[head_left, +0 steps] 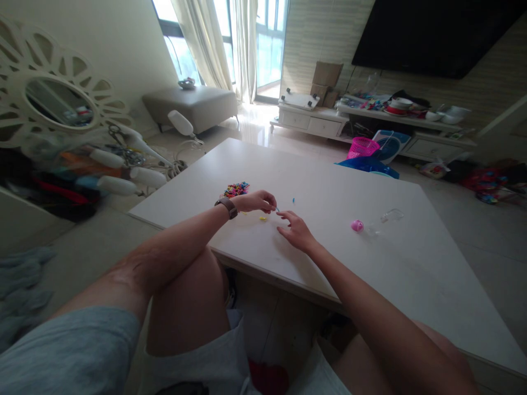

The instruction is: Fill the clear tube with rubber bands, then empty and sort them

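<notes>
Daylight through curtained windows [270, 46] gleams on the tiled floor [252, 119]

Blue piece [277, 209]: too small to identify at the left hand [262, 201]; contact with the right hand [296, 231] unclear.
Colourful pile [236, 189]: partly behind the left arm [193, 233], its pieces blurring together.
Clear object [386, 218]: outline indistinct.
Television [428, 35]: cut off by the top edge.
Flower-shaped mirror [60, 103]: cut off by the left edge.

Wearer's attire: left arm [177, 241] with blue-grey short sleeve [78, 351] at 8 o'clock and brown wristband [226, 207], darker squarish piece [233, 212] attached, at 9 o'clock from centre; pale, loose shorts [193, 356] spanning 7 to 5 o'clock, lower edge cropped.
</notes>
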The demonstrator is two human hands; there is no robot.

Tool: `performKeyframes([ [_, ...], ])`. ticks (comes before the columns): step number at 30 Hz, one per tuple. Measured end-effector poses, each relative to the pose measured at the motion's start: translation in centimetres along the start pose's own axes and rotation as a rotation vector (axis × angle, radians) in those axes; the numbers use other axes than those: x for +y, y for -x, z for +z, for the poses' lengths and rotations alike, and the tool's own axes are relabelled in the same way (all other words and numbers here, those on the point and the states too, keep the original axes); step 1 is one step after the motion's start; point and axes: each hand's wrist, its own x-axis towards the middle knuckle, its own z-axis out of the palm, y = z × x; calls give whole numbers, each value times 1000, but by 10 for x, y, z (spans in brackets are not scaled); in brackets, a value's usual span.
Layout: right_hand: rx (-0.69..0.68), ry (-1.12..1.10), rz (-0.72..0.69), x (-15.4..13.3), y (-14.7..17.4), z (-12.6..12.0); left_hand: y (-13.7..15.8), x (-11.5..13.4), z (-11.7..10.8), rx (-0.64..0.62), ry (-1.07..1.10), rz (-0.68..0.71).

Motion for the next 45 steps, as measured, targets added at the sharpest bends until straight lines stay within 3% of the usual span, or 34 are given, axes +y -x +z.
performKeyframes([
  [5,104,230,120,18,-15,-11,0,-4,-3,74,-7,-21],
  [9,88,389,259,35,-31,-19,4,-4,-2,78,-19,-43],
  [17,19,480,425,68,-38,-22,13,-6,-4,68,-34,-48],
  [25,-5,433,454,72,-46,-18,11,-6,-5,86,-46,-38],
  [33,-78,360,397,79,-50,-20,8,-7,2,46,-96,-39],
  [45,-15,371,397,76,-50,-12,2,-4,12,38,-99,-85],
])
